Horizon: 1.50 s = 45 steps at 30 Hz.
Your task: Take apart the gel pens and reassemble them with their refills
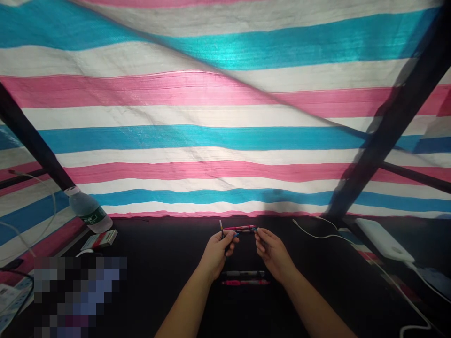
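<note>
My left hand (221,246) is closed on a slim pen part (221,226), which stands up from the fingers with a pale upper end and a dark lower part. A small blue tip (237,234) pokes out by its thumb. Opposite, my right hand (271,249) pinches a small bluish-white piece (257,229), too small to name surely. The two hands are apart. Just behind them lies a pink pen (240,227), with a darker pen partly hidden by the fingers. Nearer to me, between my forearms, a dark-and-clear pen (243,273) lies parallel to a pink-red pen (245,282).
On the black table (158,281) a bottle (89,211) leans at the left, beside a small box (100,240). A white power bank (384,239) with white cables (320,236) lies at the right. A striped sheet (211,141) hangs behind. The lower left is pixelated.
</note>
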Motion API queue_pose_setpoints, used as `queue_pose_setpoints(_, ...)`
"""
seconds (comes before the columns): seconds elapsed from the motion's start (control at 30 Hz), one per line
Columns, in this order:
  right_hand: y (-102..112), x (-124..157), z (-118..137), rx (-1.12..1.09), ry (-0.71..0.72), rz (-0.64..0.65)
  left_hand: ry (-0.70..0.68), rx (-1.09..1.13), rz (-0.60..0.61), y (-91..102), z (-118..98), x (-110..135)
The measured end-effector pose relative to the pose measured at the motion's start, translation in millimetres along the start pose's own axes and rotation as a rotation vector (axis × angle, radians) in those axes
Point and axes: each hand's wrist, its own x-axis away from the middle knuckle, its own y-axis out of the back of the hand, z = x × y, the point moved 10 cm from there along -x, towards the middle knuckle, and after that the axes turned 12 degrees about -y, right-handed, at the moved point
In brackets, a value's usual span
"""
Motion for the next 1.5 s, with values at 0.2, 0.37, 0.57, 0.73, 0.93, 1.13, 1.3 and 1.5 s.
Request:
queue_pose_setpoints(0.2, -4.9, 3.6, 3.8, 0.308, 0.113, -0.055, 0.002, -0.032, 0.040, -3.6, -0.4, 1.3)
queue_pose_setpoints(0.37, -9.8, 4.5, -0.1, 0.385, 0.105, -0.049, -0.015, -0.078, 0.073, -5.3, -0.7, 1.8)
queue_pose_setpoints(0.57, -12.0, 7.6, 0.6, 0.417, 0.102, -0.054, -0.018, -0.157, 0.122, -6.7, 3.7, 2.4)
queue_pose_setpoints(0.73, -11.1, 7.5, 2.3, 0.415, 0.114, -0.060, -0.041, -0.178, 0.119, -4.7, 2.3, 1.5)
queue_pose_setpoints(0.93, -10.2, 6.4, 1.2, 0.439, 0.133, -0.050, -0.045, -0.201, 0.116, -4.9, -1.1, 1.6)
queue_pose_setpoints(1.13, -8.3, 5.2, 2.4, 0.478, 0.165, -0.054, -0.053, -0.228, 0.136, -4.8, 0.0, 0.7)
queue_pose_setpoints(1.3, -14.4, 6.1, 2.9, 0.663, 0.247, -0.044, -0.040, -0.296, 0.153, -4.6, 1.5, 1.9)
queue_pose_setpoints(1.5, -25.3, 9.4, -1.4, 0.698, 0.241, 0.030, -0.021, -0.334, 0.165, -6.1, 3.1, 3.2)
